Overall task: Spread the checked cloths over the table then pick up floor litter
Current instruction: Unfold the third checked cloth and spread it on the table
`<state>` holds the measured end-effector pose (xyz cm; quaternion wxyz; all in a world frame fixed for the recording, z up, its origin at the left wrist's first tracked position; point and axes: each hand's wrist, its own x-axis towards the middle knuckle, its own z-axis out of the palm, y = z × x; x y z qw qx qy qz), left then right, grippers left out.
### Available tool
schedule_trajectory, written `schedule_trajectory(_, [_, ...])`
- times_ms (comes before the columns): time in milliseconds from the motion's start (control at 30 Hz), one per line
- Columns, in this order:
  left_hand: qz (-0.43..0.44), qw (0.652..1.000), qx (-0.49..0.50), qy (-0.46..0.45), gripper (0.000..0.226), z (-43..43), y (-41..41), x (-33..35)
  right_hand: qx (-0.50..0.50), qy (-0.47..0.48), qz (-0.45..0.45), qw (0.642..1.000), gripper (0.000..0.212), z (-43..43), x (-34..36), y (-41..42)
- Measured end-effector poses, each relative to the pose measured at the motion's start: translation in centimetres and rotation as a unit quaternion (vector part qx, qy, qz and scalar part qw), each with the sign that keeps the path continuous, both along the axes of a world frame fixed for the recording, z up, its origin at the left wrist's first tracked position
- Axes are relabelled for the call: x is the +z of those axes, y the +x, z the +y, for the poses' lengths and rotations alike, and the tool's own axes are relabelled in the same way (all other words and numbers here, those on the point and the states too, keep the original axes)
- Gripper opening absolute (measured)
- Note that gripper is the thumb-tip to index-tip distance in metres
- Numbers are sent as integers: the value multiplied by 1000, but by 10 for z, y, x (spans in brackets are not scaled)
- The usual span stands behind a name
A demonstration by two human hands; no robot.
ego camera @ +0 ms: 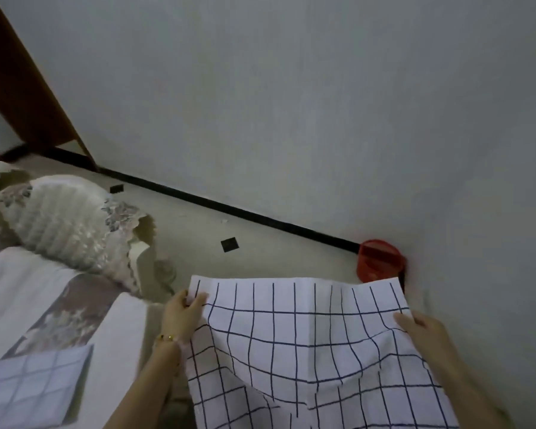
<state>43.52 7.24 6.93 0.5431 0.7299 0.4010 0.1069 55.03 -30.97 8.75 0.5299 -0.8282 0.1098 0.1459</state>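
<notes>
A white cloth with dark blue checks (300, 345) hangs spread in front of me, sagging in the middle. My left hand (181, 314) pinches its upper left corner. My right hand (421, 331) grips its upper right edge. A second checked cloth (28, 385), folded and bluish, lies on the table (112, 351) at the lower left. Small white litter scraps (224, 221) lie on the pale floor near the black skirting. Two black squares (229, 244) also lie on the floor.
The table carries a floral runner (65, 320). A chair with a white lace cover (65, 218) stands beyond it. A red bin (379, 260) stands against the grey wall (322, 103). A brown door frame (22, 88) rises at the upper left.
</notes>
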Motion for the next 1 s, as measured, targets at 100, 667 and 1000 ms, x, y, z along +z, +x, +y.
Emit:
schedule_trajectory(100, [11,1000,9,-3,28,-2,52,0,-1,-3,4,1000,19,-1,4,58])
schedule_trajectory(667, [-16,986,150,-65,10,148,320,-4,109,9,53,993,17,188,-3,384])
schedule_trajectory(1000, [-51,951,304,-11,16,311,376,46,266,16,-17,964,23,422,31,568])
